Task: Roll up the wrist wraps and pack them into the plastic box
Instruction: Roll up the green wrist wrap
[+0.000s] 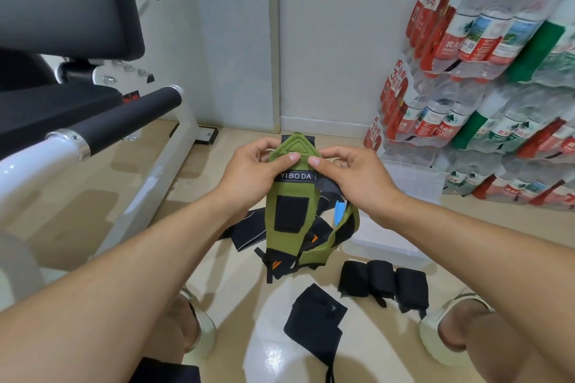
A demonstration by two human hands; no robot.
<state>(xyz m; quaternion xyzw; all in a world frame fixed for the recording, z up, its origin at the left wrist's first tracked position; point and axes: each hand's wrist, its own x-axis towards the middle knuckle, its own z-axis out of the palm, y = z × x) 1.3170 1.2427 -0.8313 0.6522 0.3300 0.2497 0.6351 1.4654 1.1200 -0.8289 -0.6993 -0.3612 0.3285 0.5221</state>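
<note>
I hold a green wrist wrap [287, 205] up in front of me, its top end folded over and its tail hanging down toward the floor. My left hand [252, 174] pinches the folded top from the left. My right hand [351, 174] pinches it from the right. A black patch and a "YIBODA" label show on the wrap. On the floor lie three rolled black wraps [383, 284] side by side and a loose black wrap [314, 323]. The clear plastic box [385, 242] stands open on the floor at the right, partly behind my right forearm.
More loose black wraps [249, 228] lie on the tiled floor under the green one. A white and black weight bench [93, 127] fills the left. Stacked packs of water bottles [485, 96] stand at the right. My sandalled feet [199, 329] flank the wraps.
</note>
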